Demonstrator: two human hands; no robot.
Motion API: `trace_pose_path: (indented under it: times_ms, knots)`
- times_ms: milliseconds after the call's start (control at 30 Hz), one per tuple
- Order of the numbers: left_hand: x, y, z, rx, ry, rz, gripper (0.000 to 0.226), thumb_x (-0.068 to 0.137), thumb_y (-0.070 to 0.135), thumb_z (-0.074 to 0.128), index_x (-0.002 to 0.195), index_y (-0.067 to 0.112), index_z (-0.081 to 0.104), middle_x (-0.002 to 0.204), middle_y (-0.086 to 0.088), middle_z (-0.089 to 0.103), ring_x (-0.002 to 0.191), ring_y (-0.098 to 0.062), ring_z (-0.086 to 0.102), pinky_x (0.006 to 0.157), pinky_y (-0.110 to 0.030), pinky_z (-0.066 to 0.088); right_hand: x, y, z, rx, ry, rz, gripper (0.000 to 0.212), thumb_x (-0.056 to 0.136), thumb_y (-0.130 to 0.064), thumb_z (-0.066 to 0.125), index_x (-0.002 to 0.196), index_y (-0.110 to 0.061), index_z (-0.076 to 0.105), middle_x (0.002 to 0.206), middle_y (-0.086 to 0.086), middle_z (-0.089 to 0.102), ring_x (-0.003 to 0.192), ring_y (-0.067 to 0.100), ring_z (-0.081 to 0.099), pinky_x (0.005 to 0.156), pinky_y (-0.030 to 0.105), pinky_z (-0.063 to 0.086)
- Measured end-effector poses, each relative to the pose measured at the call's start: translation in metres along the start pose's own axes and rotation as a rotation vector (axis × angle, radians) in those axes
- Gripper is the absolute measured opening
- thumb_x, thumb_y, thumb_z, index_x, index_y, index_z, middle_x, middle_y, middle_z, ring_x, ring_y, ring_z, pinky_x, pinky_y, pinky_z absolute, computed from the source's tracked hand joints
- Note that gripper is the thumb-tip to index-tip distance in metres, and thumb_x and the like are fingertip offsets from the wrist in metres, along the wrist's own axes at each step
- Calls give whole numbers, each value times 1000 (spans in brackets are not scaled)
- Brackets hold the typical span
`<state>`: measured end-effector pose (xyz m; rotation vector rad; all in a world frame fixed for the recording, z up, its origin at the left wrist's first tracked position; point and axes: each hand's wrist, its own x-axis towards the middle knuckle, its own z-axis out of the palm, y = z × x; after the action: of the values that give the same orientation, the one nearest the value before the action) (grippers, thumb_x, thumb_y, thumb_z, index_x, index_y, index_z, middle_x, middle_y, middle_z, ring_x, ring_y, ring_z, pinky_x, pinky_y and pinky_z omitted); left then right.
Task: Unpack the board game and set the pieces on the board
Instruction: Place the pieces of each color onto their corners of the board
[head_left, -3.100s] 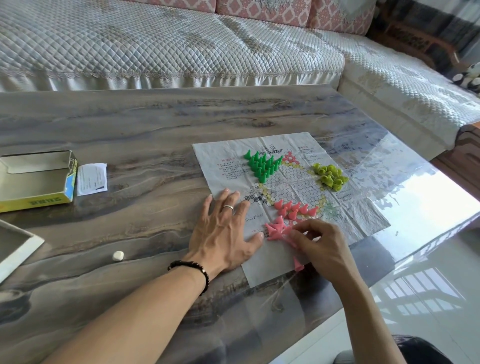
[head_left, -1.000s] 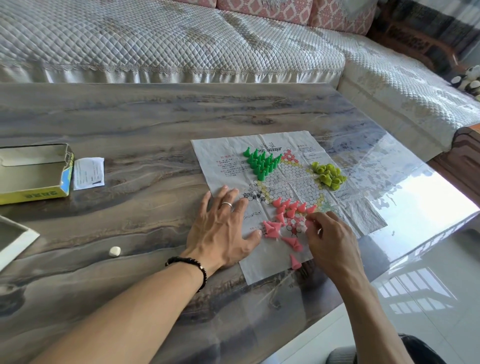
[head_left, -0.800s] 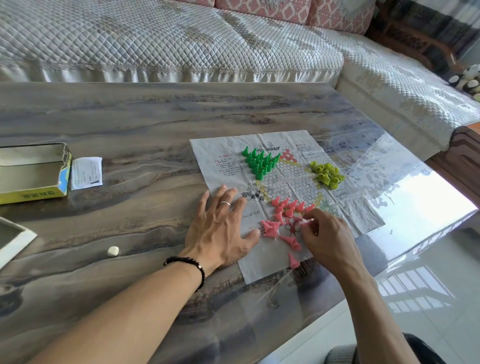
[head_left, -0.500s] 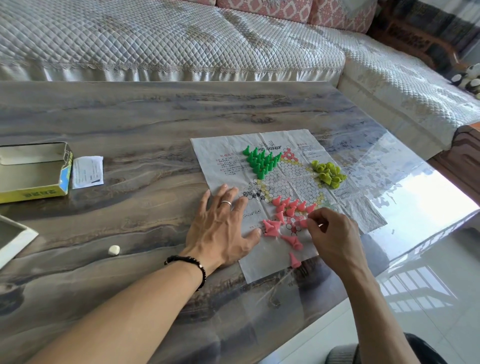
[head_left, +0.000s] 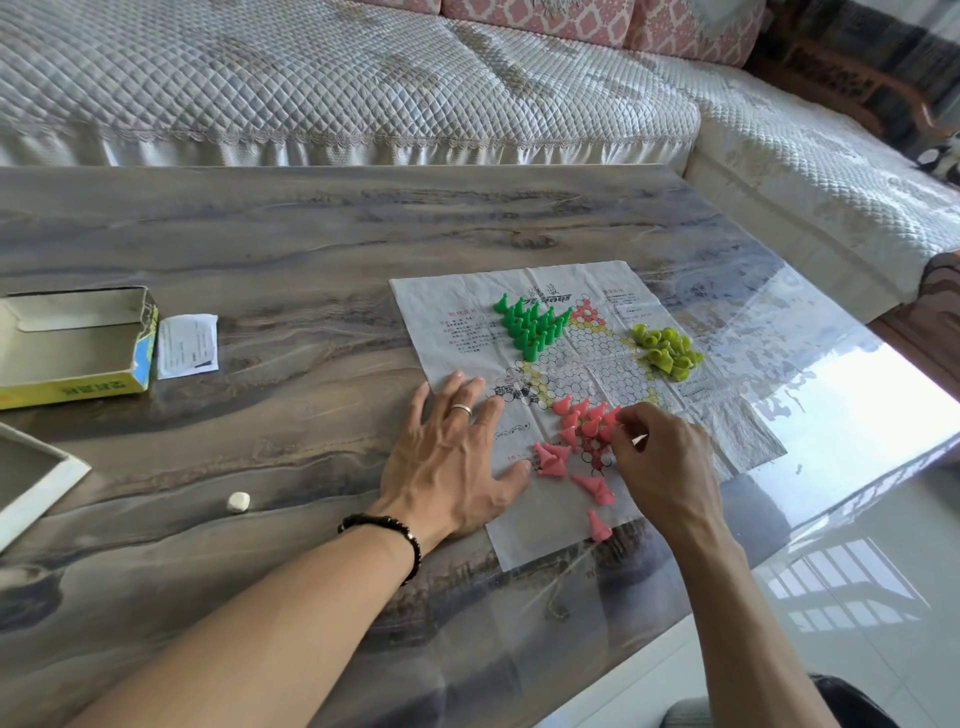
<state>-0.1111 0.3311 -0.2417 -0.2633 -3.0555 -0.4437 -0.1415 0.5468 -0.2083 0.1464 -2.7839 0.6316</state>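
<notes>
Right hand (head_left: 662, 467) fingers curl over the upright pink cone pieces (head_left: 582, 421) on the creased paper board (head_left: 571, 535); whether the fingertips pinch one is hidden by the knuckles. Left hand (head_left: 452, 457) lies flat, fingers spread, pressing the board's left edge onto the glossy marbled table (head_left: 260, 249). Green cones (head_left: 530, 327) stand packed at the far point; yellow-green cones (head_left: 667, 351) lie heaped at the board's right, and the open cardboard box (head_left: 72, 348) is cut off at frame left.

A silver ring (head_left: 461, 410) is worn on the left hand (head_left: 451, 467) (black beaded bracelet (head_left: 387, 527) at its wrist); both forearms are bare
</notes>
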Motion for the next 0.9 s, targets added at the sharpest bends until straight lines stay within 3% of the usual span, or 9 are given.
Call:
trace_pose_path:
  times_ms: [133, 233, 367, 467, 567, 733, 900]
  knots:
    - [0, 0, 0, 3, -6, 5, 80, 86, 68, 29, 151, 21, 23, 162, -6, 15, 150, -23, 3, 120, -50, 6, -8, -6, -8, 29, 69, -48, 12, 82, -15, 71, 94, -12, 72, 77, -5, 67, 64, 10, 60, 66, 28, 52]
    - [0, -1, 1, 18, -9, 9, 82, 87, 70, 25, 152, 21, 22, 162, -6, 15, 149, -23, 3, 120, -50, 6, -14, -16, -7, 66, -45, -194, 15, 82, -10, 72, 96, -14, 72, 82, -7, 68, 64, 3, 57, 62, 23, 51]
    - [1, -3, 3, 54, -18, 12, 84, 87, 74, 17, 153, 21, 19, 162, -5, 14, 150, -24, 3, 120, -51, 7, -13, -22, -2, 32, -131, -281, 20, 88, -12, 65, 106, -17, 70, 93, -1, 70, 70, 12, 62, 60, 31, 54]
    - [1, -1, 3, 42, -10, 7, 82, 88, 72, 21, 152, 21, 20, 162, -4, 14, 150, -23, 3, 120, -51, 6, -11, -24, 0, -49, -172, -314, 22, 91, -15, 61, 110, -15, 69, 97, 1, 70, 74, 17, 62, 58, 25, 45]
    - [1, -1, 3, 33, -7, 3, 82, 87, 71, 23, 152, 21, 21, 162, -4, 15, 150, -23, 2, 120, -51, 6, -8, -23, 2, -58, -200, -305, 19, 87, -15, 63, 105, -14, 70, 95, 1, 68, 79, 19, 62, 63, 30, 49]
    - [3, -1, 4, 34, -10, -9, 84, 86, 73, 23, 152, 22, 21, 162, -4, 14, 150, -23, 1, 121, -50, 1, -12, -17, 1, -7, -235, -268, 8, 84, -16, 67, 87, -21, 62, 83, -6, 62, 69, 15, 55, 61, 37, 50]
    - [1, -1, 1, 16, -17, -2, 82, 86, 70, 24, 152, 21, 22, 162, -5, 13, 150, -23, 1, 120, -51, 3, -17, -11, -10, 169, -223, -118, 14, 89, -14, 63, 88, -26, 56, 72, -10, 64, 65, 5, 59, 58, 27, 49]
